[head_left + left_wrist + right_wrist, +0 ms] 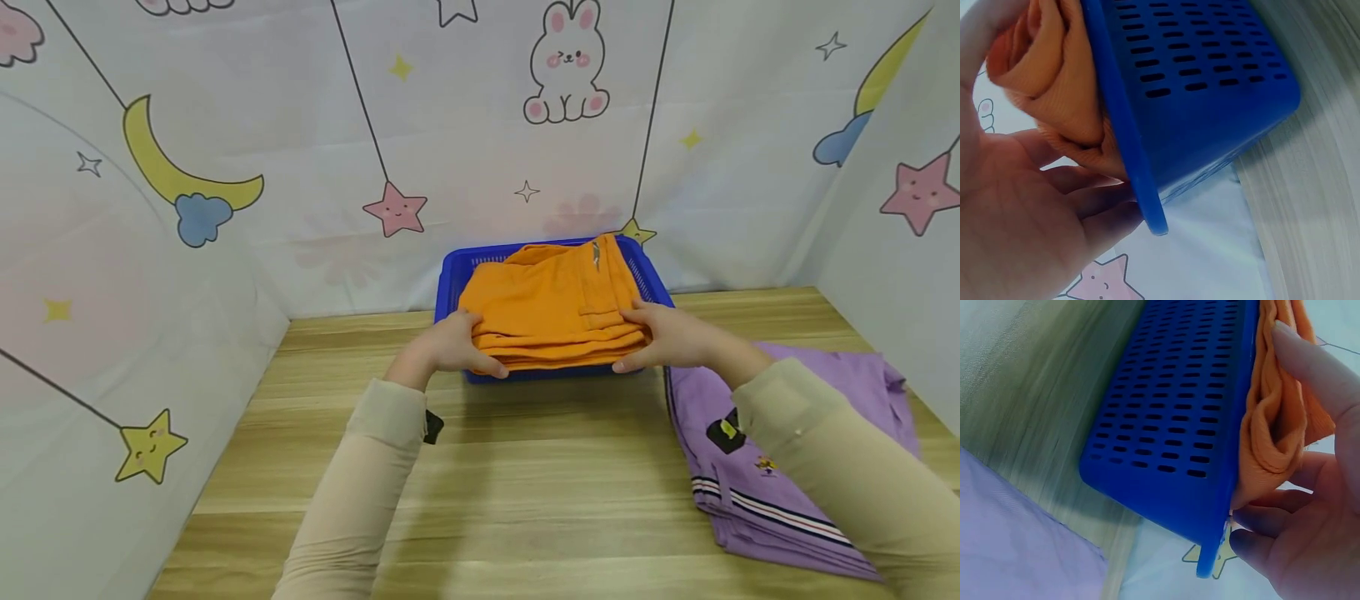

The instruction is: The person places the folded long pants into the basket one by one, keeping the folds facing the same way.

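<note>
A folded orange garment (543, 296) lies in several layers at the top of a blue plastic basket (452, 275), with a small grey mark near its far right corner. My left hand (456, 343) holds its left end, thumb along the front and fingers at the side. At the opposite end my right hand (667, 335) grips it the same way. Both wrist views show the rolled orange cloth (1063, 75) between thumb and fingers, beside the slotted basket wall (1166, 412). Some fingertips are hidden behind the cloth and rim.
On the wooden table (525, 500), a folded purple garment (750, 483) with a striped band and a small emblem lies to the right, partly under my right forearm. White cloth walls (465, 125) printed with stars, moons and a rabbit stand behind and at both sides.
</note>
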`<state>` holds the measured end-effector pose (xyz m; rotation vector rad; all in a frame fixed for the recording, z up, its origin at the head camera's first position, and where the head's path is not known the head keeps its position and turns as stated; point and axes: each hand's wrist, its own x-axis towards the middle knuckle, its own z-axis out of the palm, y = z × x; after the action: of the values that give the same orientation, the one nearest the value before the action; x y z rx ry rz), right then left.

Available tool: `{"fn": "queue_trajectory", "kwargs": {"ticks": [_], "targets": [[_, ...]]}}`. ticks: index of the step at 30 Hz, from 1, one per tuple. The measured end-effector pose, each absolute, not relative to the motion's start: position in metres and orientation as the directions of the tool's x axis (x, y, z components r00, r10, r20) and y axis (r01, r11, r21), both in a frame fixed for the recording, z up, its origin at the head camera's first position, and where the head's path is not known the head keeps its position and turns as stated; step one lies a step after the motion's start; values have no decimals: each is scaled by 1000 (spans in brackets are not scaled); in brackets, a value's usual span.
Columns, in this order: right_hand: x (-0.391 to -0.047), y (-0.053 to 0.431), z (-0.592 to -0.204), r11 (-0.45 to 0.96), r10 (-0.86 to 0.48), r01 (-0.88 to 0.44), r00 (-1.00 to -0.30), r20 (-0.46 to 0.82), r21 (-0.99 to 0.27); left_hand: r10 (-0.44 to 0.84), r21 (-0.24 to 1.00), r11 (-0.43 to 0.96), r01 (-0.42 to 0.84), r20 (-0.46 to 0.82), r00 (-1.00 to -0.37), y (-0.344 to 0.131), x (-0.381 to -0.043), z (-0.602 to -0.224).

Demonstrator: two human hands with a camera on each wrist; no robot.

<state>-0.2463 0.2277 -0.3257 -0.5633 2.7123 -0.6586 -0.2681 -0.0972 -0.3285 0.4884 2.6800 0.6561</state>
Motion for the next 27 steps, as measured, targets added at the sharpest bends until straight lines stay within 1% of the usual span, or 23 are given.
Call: {"fn": "queue_trajectory", "kwargs": {"ticks": [4,9,15,17,20,22,27], "targets": [[-248,229,-328,817,-439,-315,-882,-168,-483,409,473,838,272,-215,-887,-96,-270,-330],[-251,230,-330,818,-443,-318,-879,-174,-479,373,471,851,232,-232,-898,-93,-270,-328],[-257,228,-332,791,-504,-412,-858,-101,-452,345,458,866,200,-260,-902,-90,-273,-326],[-260,227,-332,784,-515,-415,-850,-110,-462,340,461,865,196,-254,-905,-90,-274,-326],[-263,225,-331,801,-487,-370,-860,-154,-470,348,475,855,207,-230,-909,-88,-277,-328],[-264,223,-331,824,-455,-347,-876,-160,-448,355,488,846,216,-214,-910,-87,-279,-329],[-266,218,-332,858,-391,-320,-914,-108,-402,337,498,842,207,-187,-923,-82,-282,-331]]}}
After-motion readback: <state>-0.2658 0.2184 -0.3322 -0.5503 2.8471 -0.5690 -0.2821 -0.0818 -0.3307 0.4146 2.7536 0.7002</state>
